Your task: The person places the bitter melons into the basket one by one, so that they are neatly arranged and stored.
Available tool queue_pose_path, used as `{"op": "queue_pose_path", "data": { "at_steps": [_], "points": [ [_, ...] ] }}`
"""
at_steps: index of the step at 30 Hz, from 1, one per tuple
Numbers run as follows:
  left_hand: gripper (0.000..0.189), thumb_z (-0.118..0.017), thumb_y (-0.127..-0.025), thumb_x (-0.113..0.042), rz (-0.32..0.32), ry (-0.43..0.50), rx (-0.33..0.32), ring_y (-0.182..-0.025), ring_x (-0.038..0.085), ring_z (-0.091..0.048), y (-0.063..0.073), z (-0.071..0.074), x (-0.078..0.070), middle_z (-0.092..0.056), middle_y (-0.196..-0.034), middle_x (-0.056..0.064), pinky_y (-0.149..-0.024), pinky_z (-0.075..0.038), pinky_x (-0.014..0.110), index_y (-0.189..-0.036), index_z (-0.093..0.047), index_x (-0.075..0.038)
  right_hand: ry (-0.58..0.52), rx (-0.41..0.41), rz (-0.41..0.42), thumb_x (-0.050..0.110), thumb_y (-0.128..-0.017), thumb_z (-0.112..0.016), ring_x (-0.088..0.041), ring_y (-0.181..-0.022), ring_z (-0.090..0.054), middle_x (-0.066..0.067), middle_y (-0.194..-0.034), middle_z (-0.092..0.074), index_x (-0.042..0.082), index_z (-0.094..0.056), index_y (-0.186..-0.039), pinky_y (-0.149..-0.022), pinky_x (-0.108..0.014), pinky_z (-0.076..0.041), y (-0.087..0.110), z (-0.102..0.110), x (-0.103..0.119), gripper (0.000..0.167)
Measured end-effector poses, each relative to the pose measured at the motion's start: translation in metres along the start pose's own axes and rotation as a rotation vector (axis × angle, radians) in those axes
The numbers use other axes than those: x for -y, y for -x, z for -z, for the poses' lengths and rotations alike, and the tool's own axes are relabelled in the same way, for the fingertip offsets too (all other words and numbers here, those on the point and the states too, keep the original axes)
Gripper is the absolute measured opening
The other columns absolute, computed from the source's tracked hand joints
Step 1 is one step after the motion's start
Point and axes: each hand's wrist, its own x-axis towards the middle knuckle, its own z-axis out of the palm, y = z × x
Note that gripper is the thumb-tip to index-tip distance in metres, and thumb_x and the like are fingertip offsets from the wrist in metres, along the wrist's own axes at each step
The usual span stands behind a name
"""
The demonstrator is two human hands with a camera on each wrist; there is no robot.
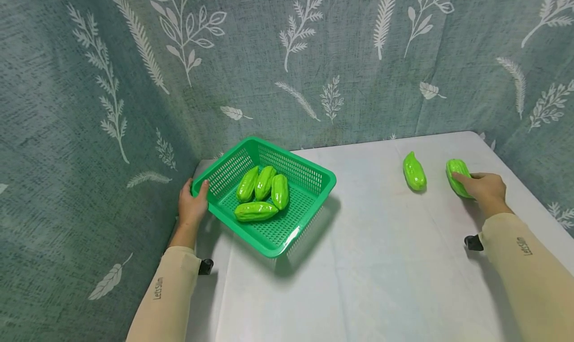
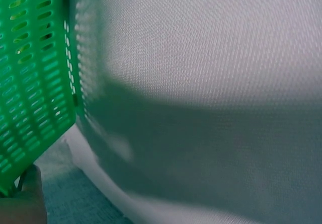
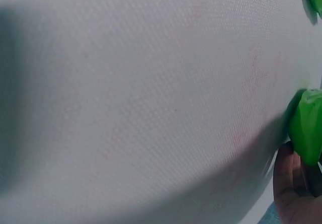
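My left hand [image 1: 193, 205] grips the left corner of a green plastic basket [image 1: 309, 167], thumb over the rim. In the left wrist view, the thumb [image 2: 31, 196] shows at the edge of the slotted basket wall [image 2: 30, 83]. Several glossy bright green, ridged bitter gourds [image 1: 280, 191] lie inside it. At the far right of the table, my right hand [image 1: 490, 190] holds another bitter gourd [image 1: 456, 168] between thumb and fingers. The right wrist view shows that gourd [image 3: 308, 126] at the fingertips, close over the cloth.
One more bitter gourd [image 1: 414, 172] lies on the white-covered table [image 1: 381, 262], left of my right hand. Green curtains [image 1: 251, 58] with white leaf prints stand behind the table and along both sides. The table's right edge runs close past my right forearm [image 1: 524, 262].
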Motion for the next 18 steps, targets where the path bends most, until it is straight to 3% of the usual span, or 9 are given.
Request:
{"op": "queue_pose_path", "data": {
  "at_steps": [9,18],
  "points": [
    [0.081,-0.046,-0.104,-0.054,0.011,0.006,0.001,-0.147,0.040,-0.022,0.000,0.001,-0.002,-0.022,-0.161,0.024,-0.118,-0.019,0.054,-0.162,-0.016,-0.006,-0.027,-0.005,0.001,0.066,-0.093,-0.050,-0.044,-0.135,-0.041,-0.032,-0.152,-0.034,-0.004,-0.034,-0.153,-0.106,-0.052,-0.042,0.005,-0.002,0.004,0.093],
    [0.082,-0.044,-0.104,-0.055,-0.013,0.001,0.014,-0.147,0.042,-0.022,0.000,0.001,0.001,-0.022,-0.160,0.026,-0.117,-0.020,0.056,-0.162,-0.014,-0.005,-0.043,-0.001,-0.004,0.076,-0.090,-0.042,-0.047,-0.145,-0.023,-0.030,-0.159,-0.021,-0.002,-0.024,-0.157,-0.114,-0.059,-0.026,0.010,0.001,0.014,0.105]
  ]
}}
